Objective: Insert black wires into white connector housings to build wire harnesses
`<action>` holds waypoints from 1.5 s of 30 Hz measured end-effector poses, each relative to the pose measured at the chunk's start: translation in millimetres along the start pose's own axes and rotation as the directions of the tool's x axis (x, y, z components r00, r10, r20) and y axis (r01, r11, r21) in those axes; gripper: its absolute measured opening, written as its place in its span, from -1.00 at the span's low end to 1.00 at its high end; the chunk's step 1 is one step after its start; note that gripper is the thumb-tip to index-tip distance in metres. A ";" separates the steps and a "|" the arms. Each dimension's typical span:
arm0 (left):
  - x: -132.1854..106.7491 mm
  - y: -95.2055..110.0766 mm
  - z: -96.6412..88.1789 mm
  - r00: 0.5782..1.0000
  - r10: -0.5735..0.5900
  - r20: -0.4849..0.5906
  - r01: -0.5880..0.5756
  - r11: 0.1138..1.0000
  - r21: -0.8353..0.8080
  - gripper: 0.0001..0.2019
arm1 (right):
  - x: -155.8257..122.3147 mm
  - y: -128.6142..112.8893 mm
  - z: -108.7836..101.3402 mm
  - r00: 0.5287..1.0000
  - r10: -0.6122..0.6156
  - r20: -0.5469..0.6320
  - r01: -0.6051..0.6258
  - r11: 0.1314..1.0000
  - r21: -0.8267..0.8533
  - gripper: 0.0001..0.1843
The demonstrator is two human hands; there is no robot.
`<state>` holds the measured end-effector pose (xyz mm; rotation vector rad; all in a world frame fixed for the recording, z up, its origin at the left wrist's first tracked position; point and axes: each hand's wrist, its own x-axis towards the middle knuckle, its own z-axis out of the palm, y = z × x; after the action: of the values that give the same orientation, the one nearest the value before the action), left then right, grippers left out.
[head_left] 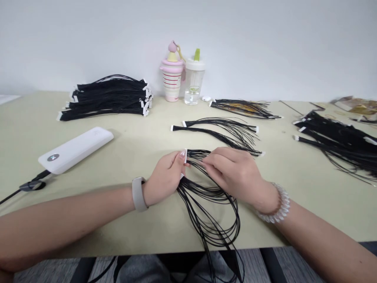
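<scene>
Harness connector (185, 155) half-hidden by left hand (164, 179)

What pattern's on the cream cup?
Red stripes circle the cup; head view shows it best.

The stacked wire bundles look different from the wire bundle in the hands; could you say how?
The stacked wire bundles lie in a tight pile, untouched; the wire bundle loops loosely over the table edge, held between the left hand and right hand. Both are black wires with white end connectors.
</scene>
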<state>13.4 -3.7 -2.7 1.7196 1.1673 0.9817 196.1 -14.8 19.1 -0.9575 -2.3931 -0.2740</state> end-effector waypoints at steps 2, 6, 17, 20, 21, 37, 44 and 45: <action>-0.2 -0.5 0.3 1.000 0.004 0.004 -0.004 1.000 -0.005 -0.59 | -0.4 0.7 -0.3 1.000 -0.010 0.004 0.010 1.000 0.017 -0.84; -0.6 -0.1 0.8 1.000 -0.004 0.016 0.005 1.000 -0.010 -0.59 | -1.3 1.9 -1.0 1.000 -0.018 0.001 0.018 0.999 0.049 -0.85; -1.7 0.1 0.4 0.999 0.004 0.041 -0.005 1.000 0.026 -0.56 | 4.9 0.3 -1.2 0.957 0.137 0.257 -0.135 0.991 -0.028 -0.76; -1.3 0.3 0.3 0.999 0.015 0.039 -0.016 0.999 0.027 -0.56 | 4.8 -1.2 -1.1 0.965 0.154 0.214 -0.162 0.987 0.019 -0.75; -1.1 0.2 0.3 0.999 0.021 0.038 -0.023 0.999 0.028 -0.56 | 4.6 -1.5 -1.1 0.967 0.164 0.195 -0.173 0.984 0.031 -0.74; -1.0 1.3 0.1 0.997 0.004 0.074 -0.006 1.000 0.024 -0.56 | 2.4 -1.5 2.2 0.999 0.007 0.034 -0.001 0.985 -0.172 -0.80; -1.3 -0.3 0.1 0.995 0.002 0.096 -0.004 1.000 0.019 -0.59 | 0.9 -3.4 4.7 0.997 -0.032 0.076 0.044 0.986 -0.161 -0.81; -1.4 -0.4 0.1 0.995 0.002 0.100 -0.004 1.000 0.021 -0.59 | 0.7 -3.8 5.0 0.997 -0.039 0.073 0.051 0.985 -0.163 -0.80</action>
<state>13.0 -4.9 -3.2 1.7671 1.1144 0.8774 191.0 -15.2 15.3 -1.0022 -2.4890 -0.4692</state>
